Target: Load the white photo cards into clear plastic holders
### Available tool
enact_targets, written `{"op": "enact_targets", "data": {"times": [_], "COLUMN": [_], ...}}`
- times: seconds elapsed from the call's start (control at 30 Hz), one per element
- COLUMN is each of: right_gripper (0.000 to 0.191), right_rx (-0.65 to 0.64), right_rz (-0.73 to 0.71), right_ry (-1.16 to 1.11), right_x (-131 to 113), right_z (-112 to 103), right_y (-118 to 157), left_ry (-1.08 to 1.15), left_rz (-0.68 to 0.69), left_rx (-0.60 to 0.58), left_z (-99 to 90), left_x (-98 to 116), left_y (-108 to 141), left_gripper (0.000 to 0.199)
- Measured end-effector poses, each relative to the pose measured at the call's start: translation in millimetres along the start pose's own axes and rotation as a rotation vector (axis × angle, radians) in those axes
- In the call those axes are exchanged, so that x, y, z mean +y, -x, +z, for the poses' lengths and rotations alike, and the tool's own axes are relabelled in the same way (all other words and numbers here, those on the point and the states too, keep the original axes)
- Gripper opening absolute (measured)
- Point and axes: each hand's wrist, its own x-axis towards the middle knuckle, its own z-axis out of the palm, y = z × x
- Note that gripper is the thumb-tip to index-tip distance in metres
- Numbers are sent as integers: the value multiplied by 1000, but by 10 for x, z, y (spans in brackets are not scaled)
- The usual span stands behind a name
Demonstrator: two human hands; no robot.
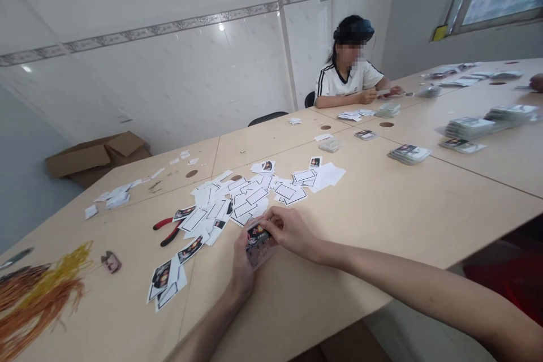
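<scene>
The pale desk (360, 203) spans the frame, and a co-worker (352, 82) in a white shirt sits at its far side, upper right. Loose cords (46, 294) lie at lower left, well apart from the spread of paper slips (246, 203) in the middle, which sit just beyond the hands, perhaps for easy reach. The left hand (242, 263) has its grip wrapped around a packet (262, 253) at lower centre, apparently to steady it face up for the other hand. The right hand (294, 232) has thumb and forefinger pinched together at the packet's upper edge; whether they catch plastic or paper cannot be told. Pliers (173, 233) lie beside the slips, left of centre. The packet looks flat and see-through, tilted, with a dark printed card (257, 233) across its upper part; its other contents are too blurred to name.
</scene>
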Motion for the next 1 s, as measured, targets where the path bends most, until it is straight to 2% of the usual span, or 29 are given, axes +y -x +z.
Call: {"op": "enact_targets", "data": {"times": [0.5,1.0], "right_gripper": [14,18], "right_rx": [-15,-4], "right_rz": [38,49], "right_ry": [-23,55], "right_x": [60,82], "right_z": [25,19], "right_y": [-29,-59], "left_ry": [-86,-108], "left_rz": [29,45], "left_rx": [27,27], "left_z": [-48,-50], "left_x": [-54,-64], "left_y": [-53,-54], "left_gripper": [37,35]}}
